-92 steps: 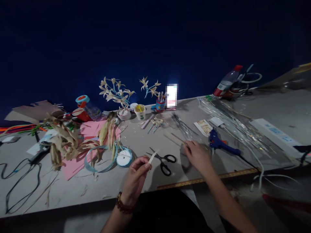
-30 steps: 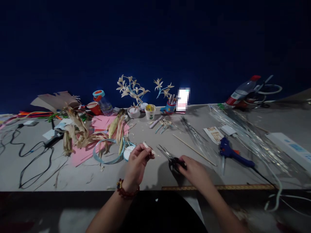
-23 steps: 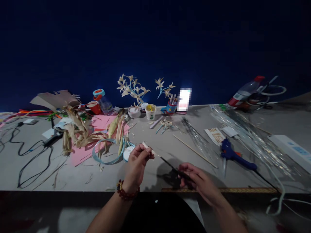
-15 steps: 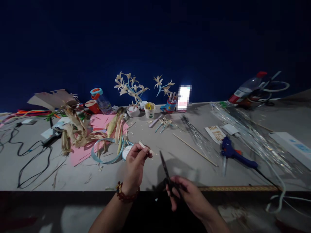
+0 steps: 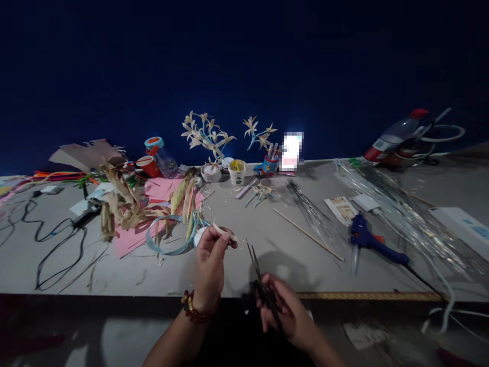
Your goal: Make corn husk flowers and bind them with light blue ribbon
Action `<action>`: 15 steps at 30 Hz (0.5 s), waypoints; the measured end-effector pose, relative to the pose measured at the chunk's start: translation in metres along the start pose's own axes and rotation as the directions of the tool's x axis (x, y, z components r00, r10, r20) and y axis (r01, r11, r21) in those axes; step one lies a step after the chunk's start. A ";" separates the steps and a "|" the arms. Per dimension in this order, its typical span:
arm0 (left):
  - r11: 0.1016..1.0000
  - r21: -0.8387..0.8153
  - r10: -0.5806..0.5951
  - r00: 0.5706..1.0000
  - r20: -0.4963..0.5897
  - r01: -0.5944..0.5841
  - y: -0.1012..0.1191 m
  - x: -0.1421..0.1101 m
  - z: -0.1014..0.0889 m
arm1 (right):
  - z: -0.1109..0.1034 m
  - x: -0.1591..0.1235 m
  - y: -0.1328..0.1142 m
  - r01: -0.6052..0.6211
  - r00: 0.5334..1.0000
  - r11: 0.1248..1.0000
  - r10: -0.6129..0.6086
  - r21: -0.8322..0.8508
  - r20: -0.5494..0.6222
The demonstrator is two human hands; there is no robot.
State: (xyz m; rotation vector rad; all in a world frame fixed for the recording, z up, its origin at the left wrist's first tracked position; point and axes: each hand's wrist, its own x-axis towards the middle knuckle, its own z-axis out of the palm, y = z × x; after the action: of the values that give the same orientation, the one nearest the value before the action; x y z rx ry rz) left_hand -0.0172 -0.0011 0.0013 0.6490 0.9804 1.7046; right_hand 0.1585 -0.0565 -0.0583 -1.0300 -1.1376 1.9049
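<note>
A small pale strip of corn husk (image 5: 220,231) is pinched between the thumb and fingers of my left hand (image 5: 212,252), just above the table. To its right, my right hand (image 5: 280,308) grips a pair of dark scissors (image 5: 257,270), with fingers in the handles. The scissor blades are slightly parted and point up toward the table, apart from the husk strip. Behind my left hand lie a light blue ribbon loop (image 5: 162,252) and a white roll, partly hidden. Dried corn husks (image 5: 124,199) rest on pink paper (image 5: 128,239) at the left.
Husk flowers on blue stems (image 5: 208,135) stand at the back beside a paper cup (image 5: 237,173). A blue glue gun (image 5: 374,244), a thin stick (image 5: 309,234) and wire bundles (image 5: 315,214) lie to the right. Black cables (image 5: 40,250) spread over the left side.
The scissor blades have parted and turned more upright, with my right hand shifted slightly left. My left hand keeps the husk strip almost in place. The whole view has shifted slightly.
</note>
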 end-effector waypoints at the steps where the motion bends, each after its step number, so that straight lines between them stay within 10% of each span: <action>1: 1.000 0.005 0.004 1.000 0.005 -0.004 0.000 -0.001 0.001 | 0.000 0.000 -0.002 0.007 1.000 0.999 -0.007 -0.039 0.001; 15: 0.993 0.096 -0.075 0.986 0.147 0.061 -0.008 -0.013 0.000 | -0.004 0.011 -0.017 0.016 0.995 0.995 -0.006 -0.099 0.104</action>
State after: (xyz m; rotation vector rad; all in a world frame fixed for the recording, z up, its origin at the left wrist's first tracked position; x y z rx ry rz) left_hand -0.0091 -0.0119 -0.0053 0.7832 0.9670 1.5345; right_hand 0.1601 -0.0392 -0.0468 -0.9851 -1.3063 1.9286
